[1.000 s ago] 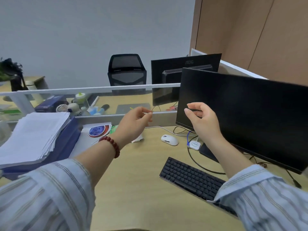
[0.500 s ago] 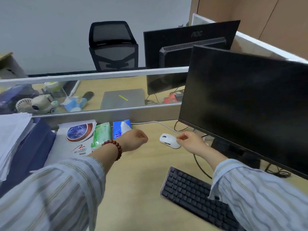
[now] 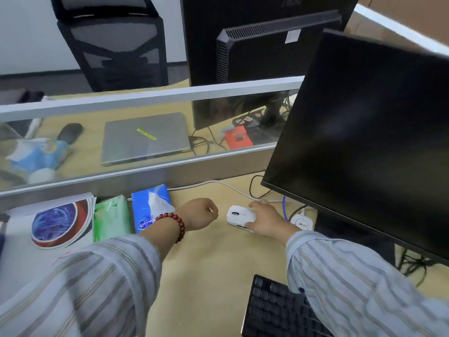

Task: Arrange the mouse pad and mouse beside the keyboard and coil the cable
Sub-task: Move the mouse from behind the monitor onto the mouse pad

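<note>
- The right hand (image 3: 268,221) is lying over the rear half of the white mouse (image 3: 239,217), its fingers curled down the mouse's far side and its thumb side toward the camera; this reads as a grasp taken to lift or slide the mouse, which is sitting on the desk (image 3: 213,268) well behind the keyboard (image 3: 274,310) rather than beside it.
- The left hand (image 3: 200,215) is resting just left of the mouse, apart from it, with the fingers folded into a loose fist; whether anything thin is being pinched inside cannot be told.
- A red bead bracelet (image 3: 173,226) is circling the left wrist, which is lying against a blue tissue pack (image 3: 150,206).
- The black keyboard is sitting at the near edge, partly under the right sleeve (image 3: 352,283), so the free desk space left of it is probably where the mouse is heading.
- A white cable (image 3: 218,184) is running loose along the foot of the glass partition (image 3: 150,132) toward the monitor (image 3: 364,132), uncoiled; a small white dongle (image 3: 301,222) on a blue lead is lying just right of the hand.
- No mouse pad is showing in this view, so that part of the task is looking undone.
</note>
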Demonstrator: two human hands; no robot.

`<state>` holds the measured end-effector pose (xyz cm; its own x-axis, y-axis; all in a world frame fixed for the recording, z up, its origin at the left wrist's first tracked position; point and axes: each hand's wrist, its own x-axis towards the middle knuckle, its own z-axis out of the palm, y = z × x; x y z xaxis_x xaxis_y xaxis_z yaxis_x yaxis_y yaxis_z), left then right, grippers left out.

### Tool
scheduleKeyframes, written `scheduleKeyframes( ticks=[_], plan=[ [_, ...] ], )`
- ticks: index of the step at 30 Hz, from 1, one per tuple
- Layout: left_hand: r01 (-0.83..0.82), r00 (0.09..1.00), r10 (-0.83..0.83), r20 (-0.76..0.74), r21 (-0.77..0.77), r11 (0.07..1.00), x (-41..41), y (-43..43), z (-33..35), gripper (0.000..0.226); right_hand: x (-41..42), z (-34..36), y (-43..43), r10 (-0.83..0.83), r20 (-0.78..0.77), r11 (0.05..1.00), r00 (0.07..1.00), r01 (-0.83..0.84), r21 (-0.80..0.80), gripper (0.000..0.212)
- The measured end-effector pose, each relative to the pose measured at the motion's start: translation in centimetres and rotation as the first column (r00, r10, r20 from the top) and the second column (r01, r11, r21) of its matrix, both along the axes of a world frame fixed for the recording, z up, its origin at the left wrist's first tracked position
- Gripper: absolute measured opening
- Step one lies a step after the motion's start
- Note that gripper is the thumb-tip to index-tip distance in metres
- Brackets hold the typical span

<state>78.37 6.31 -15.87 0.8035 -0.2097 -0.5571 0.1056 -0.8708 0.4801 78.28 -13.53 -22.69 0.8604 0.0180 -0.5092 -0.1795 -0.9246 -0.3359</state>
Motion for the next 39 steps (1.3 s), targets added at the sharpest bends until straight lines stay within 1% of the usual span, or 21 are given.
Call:
scheduleKeyframes(
  ticks=[2,4,7,9,11,13,15,17,18,20,21,22,24,26,28,32,34,36,38,39],
  plan=[
    [0.014,1.000,-0.014,-0.006,-0.004,1.000,1.5,0.4,-0.9,0.033,0.9,-1.2,0.7,-0.002,-0.046,0.999,0.999,0.000,-0.045,0.070],
    [0.018,1.000,-0.018,-0.007,-0.019,1.000,3.0,0.6,-1.5,0.033,1.6,-2.2,1.1,0.011,-0.089,0.996,0.996,-0.019,-0.085,0.073],
    [0.001,1.000,-0.002,-0.003,-0.066,0.998,4.5,0.7,-2.1,0.033,2.2,-3.3,1.7,0.046,-0.121,0.983,0.992,-0.067,-0.169,0.070],
    [-0.022,1.000,0.022,-0.001,-0.094,0.995,4.8,0.8,-2.4,0.033,2.4,-3.7,2.0,0.072,-0.112,0.970,0.991,-0.096,-0.225,0.067],
    [-0.039,0.999,0.038,-0.011,-0.109,0.993,4.5,1.3,-2.7,0.033,2.8,-3.7,2.3,0.069,-0.086,0.969,0.994,-0.088,-0.229,0.061],
    [-0.051,0.999,0.049,-0.021,-0.113,0.992,4.1,1.8,-2.8,0.033,3.2,-3.3,2.6,0.026,-0.060,0.986,0.998,-0.035,-0.163,0.061],
    [-0.067,0.998,0.065,-0.022,-0.105,0.992,3.6,2.4,-2.5,0.036,3.5,-2.3,3.4,-0.056,-0.034,0.995,0.998,0.054,-0.078,0.066],
    [-0.065,0.998,0.065,-0.010,-0.090,0.994,3.2,2.9,-1.9,0.046,3.5,-0.7,4.3,-0.164,-0.031,0.986,0.986,0.165,0.016,0.067],
    [-0.058,0.998,0.057,-0.008,-0.098,0.994,2.9,3.1,-1.6,0.056,3.3,0.3,4.7,-0.212,-0.046,0.973,0.976,0.216,0.077,0.062],
    [-0.038,0.999,0.037,-0.013,-0.160,0.986,2.3,2.9,-0.5,0.078,2.3,2.8,5.4,-0.296,-0.124,0.923,0.947,0.317,0.219,0.045],
    [-0.054,0.998,0.049,-0.029,-0.213,0.976,1.9,2.5,0.1,0.084,1.7,3.9,5.7,-0.324,-0.159,0.892,0.933,0.357,0.277,0.039],
    [-0.085,0.996,0.072,-0.057,-0.275,0.958,1.5,1.8,0.9,0.086,0.9,4.9,5.5,-0.354,-0.167,0.859,0.920,0.390,0.330,0.037],
    [-0.178,0.981,0.130,-0.145,-0.389,0.904,0.8,-0.3,2.1,0.078,-1.0,6.6,4.7,-0.418,-0.142,0.804,0.897,0.438,0.401,0.039],
    [-0.209,0.971,0.133,-0.200,-0.429,0.879,-0.2,-2.8,3.0,0.062,-3.0,7.8,3.0,-0.493,-0.098,0.768,0.865,0.485,0.418,0.052],
    [-0.165,0.978,0.090,-0.187,-0.440,0.883,-1.6,-5.6,3.6,0.055,-5.2,8.6,0.5,-0.545,-0.044,0.751,0.837,0.510,0.419,0.058],
    [-0.028,0.988,-0.038,-0.152,-0.412,0.911,-5.4,-12.4,3.6,0.063,-11.2,9.7,-6.0,-0.631,0.047,0.728,0.774,0.570,0.381,0.059],
    [0.060,0.985,-0.120,-0.124,-0.402,0.914,-8.0,-16.6,3.5,0.060,-14.9,9.8,-9.9,-0.668,0.070,0.713,0.741,0.610,0.347,0.061],
    [0.125,0.976,-0.188,-0.107,-0.430,0.894,-10.7,-20.9,3.5,0.045,-18.4,10.0,-13.8,-0.700,0.063,0.695,0.712,0.657,0.292,0.067],
    [0.187,0.956,-0.272,-0.114,-0.480,0.857,-14.3,-26.7,4.1,0.026,-22.6,10.3,-18.6,-0.749,0.081,0.654,0.658,0.713,0.252,0.069],
    [0.212,0.946,-0.303,-0.112,-0.493,0.844,-16.0,-29.4,4.4,0.020,-24.5,10.5,-20.9,-0.768,0.096,0.636,0.634,0.733,0.241,0.069]
  ],
)
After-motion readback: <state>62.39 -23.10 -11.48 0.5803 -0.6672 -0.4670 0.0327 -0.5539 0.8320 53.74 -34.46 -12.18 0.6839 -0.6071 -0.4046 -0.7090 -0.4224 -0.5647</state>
